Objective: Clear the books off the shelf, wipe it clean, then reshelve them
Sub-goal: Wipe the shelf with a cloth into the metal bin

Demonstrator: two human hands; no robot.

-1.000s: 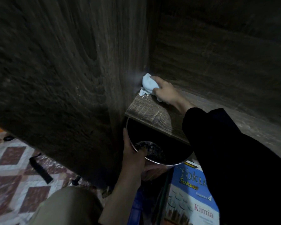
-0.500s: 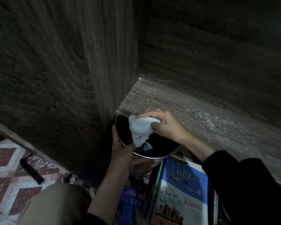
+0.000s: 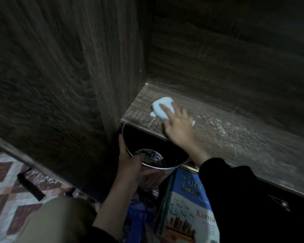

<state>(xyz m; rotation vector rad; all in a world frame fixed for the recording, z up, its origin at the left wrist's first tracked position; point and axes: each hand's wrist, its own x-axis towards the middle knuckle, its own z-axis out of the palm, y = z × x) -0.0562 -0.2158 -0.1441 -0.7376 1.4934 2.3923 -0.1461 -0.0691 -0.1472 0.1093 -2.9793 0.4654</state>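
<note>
The dark wooden shelf board (image 3: 235,137) is bare and streaked with pale dust. My right hand (image 3: 178,127) lies flat with fingers extended on a white cloth (image 3: 162,109), pressing it onto the shelf near its left end. My left hand (image 3: 130,160) grips the rim of a round metal container (image 3: 165,166) held just under the shelf's front edge; dark specks lie at its bottom. A blue book (image 3: 188,204) with "Kimia" on its cover stands below, partly hidden by my right sleeve.
The cabinet's side panel (image 3: 60,85) rises at the left and the back panel (image 3: 235,58) closes the rear. A patterned floor (image 3: 5,186) with a dark strap (image 3: 31,186) lies at the lower left. My knee (image 3: 56,221) is at the bottom.
My right hand brought the cloth from the back corner to the container's rim, then back up onto the shelf's left end. The left hand kept holding the container.
</note>
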